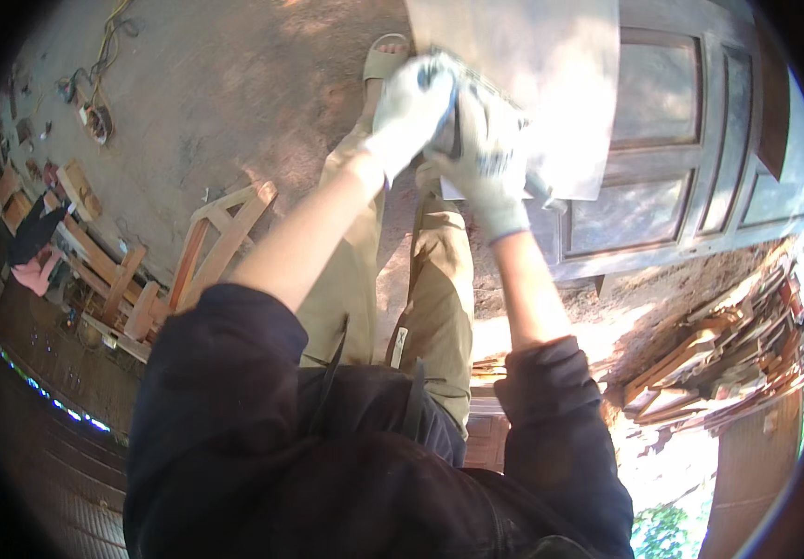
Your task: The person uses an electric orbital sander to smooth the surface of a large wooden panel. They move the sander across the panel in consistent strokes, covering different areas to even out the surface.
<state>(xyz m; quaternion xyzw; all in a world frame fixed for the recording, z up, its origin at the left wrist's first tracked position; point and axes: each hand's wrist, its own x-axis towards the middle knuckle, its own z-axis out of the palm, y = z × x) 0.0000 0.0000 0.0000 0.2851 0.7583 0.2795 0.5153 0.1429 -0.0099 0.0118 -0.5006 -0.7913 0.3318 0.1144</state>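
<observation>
Both my hands wear whitish work gloves and meet in front of me, just left of a pale, glossy sheet. My left hand is closed at the top of a tool with a dark grip. My right hand wraps the same tool lower down, on its right side. A narrow greyish end sticks out past my right hand, over the sheet's near edge. Glare, blur and the gloves hide most of the tool, so its exact kind cannot be made out.
A dark panelled wooden door extends beyond the sheet on the right. Scrap wood is piled at lower right. Wooden frames and a seated person are at left. A cable lies on the dirt floor.
</observation>
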